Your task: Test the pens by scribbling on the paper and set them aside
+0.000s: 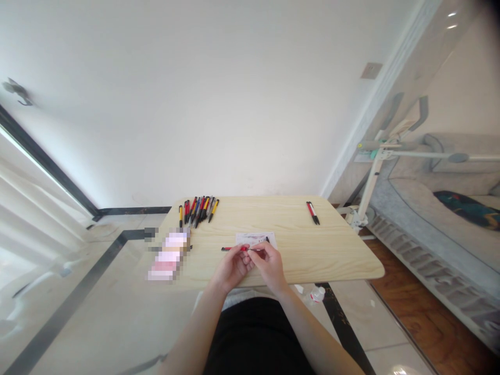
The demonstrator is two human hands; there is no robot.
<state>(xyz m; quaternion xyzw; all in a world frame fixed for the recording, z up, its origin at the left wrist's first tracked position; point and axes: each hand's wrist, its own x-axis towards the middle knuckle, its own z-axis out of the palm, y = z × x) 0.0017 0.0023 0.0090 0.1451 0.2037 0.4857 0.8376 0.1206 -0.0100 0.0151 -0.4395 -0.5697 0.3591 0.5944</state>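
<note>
Near the front edge of the table my left hand (236,268) is closed around a red pen (240,249), whose black end points left. My right hand (270,264) meets it at the pen's right end, with its fingers pinched together. Between those fingers is a thin dark piece, too small to name. A short black part (267,239) sticks up just above the right hand; whether it is held cannot be made out. Beneath and behind both hands lies a printed sheet of paper (246,238), partly covered by them.
Several red, yellow, blue and grey pens (197,211) lie side by side at the table's back left. Two pens (312,212) rest at the back right. A blurred pinkish object (167,260) is at the left edge. A clear bottle (317,294) is below the front edge.
</note>
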